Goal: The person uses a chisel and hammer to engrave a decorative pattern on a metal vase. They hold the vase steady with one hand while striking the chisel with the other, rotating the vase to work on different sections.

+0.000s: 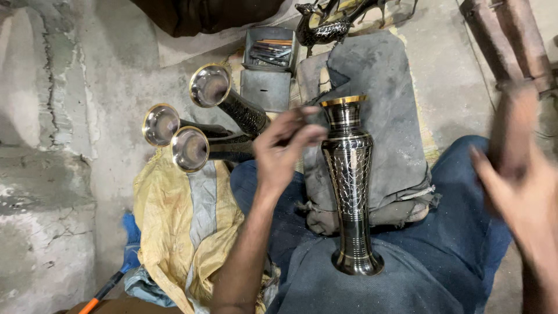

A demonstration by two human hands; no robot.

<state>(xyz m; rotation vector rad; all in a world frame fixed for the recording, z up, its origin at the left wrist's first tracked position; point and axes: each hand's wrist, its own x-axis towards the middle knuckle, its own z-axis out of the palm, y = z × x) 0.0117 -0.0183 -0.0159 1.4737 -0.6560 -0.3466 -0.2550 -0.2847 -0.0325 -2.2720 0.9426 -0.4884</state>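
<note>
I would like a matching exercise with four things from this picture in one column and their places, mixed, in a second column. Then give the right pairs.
Things:
1. engraved black vase
2. three lying vases
3. metal tool box
4. yellow cloth

Places:
A. top centre, on the floor
B. left of the left hand, mouths toward the camera
C. on the lap, neck by the left hand
D. spread under the lying vases, lower left

Pairs: 1-C, 2-B, 3-A, 4-D

Tall black engraved brass-rimmed vase (350,180), upright on the lap
</note>
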